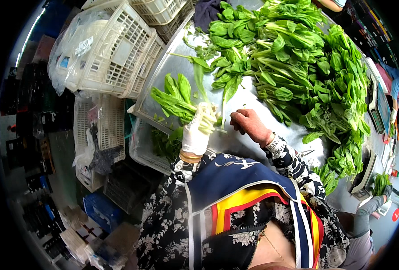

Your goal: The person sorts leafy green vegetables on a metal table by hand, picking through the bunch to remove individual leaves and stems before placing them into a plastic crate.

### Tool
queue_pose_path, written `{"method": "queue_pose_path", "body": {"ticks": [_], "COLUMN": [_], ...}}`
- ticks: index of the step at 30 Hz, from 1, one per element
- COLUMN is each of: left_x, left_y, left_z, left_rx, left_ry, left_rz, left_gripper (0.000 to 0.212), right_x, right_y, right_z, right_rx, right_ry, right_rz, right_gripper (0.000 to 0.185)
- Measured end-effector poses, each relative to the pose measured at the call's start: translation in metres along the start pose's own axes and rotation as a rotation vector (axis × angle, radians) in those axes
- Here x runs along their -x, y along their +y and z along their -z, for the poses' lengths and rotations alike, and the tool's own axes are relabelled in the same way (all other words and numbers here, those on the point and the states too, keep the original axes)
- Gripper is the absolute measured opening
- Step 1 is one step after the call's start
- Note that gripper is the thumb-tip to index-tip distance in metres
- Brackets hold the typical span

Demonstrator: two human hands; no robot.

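A bunch of leafy greens [177, 99] is in my left hand [197, 130], which wears a white glove. The leaves point up and left, and the pale cut stems show at my fingers. One long leaf [199, 81] stands above the glove, blurred. To the right, my right hand [251, 126] is held over the metal table [243, 96] with its fingers curled in. I see nothing in it, though the palm side is hidden. Between my hands lies a loose leafy stem [229, 94]. A metal tool [305, 152], perhaps scissors, lies beyond my right wrist.
A large heap of greens [287, 60] covers the table's far and right side. White plastic crates [108, 54] stand at left, and a clear bin [142, 145] holding greens sits below the table edge. Weighing scales [378, 104] and a co-worker's gloved hand [387, 191] are at right.
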State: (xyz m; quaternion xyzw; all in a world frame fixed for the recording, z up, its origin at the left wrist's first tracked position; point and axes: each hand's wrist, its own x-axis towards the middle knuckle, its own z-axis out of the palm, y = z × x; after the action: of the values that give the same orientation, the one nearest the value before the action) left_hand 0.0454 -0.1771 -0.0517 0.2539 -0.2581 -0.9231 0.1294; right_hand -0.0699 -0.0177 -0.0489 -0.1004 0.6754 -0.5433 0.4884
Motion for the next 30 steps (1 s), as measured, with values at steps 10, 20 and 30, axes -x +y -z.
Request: {"method": "queue_pose_path", "body": {"ticks": [10, 20, 30], "left_x": [-0.001, 0.008, 0.015], "left_y": [-0.006, 0.006, 0.011], "left_z": [0.023, 0.019, 0.011], "left_rx": [0.262, 0.128, 0.148], "left_ry": [0.089, -0.018, -0.141], "left_rz": [0.078, 0.087, 0.127], "left_gripper": [0.025, 0.04, 0.035], "right_x": [-0.023, -0.053, -0.039], "right_y": [-0.009, 0.006, -0.052], "right_z": [0.023, -0.017, 0.001], "right_rx": [0.552, 0.567, -0.025], "right_ry": [0.249, -0.335, -0.114], "right_rz": [0.235, 0.466, 0.293], "right_gripper": [0.04, 0.038, 0.033]}}
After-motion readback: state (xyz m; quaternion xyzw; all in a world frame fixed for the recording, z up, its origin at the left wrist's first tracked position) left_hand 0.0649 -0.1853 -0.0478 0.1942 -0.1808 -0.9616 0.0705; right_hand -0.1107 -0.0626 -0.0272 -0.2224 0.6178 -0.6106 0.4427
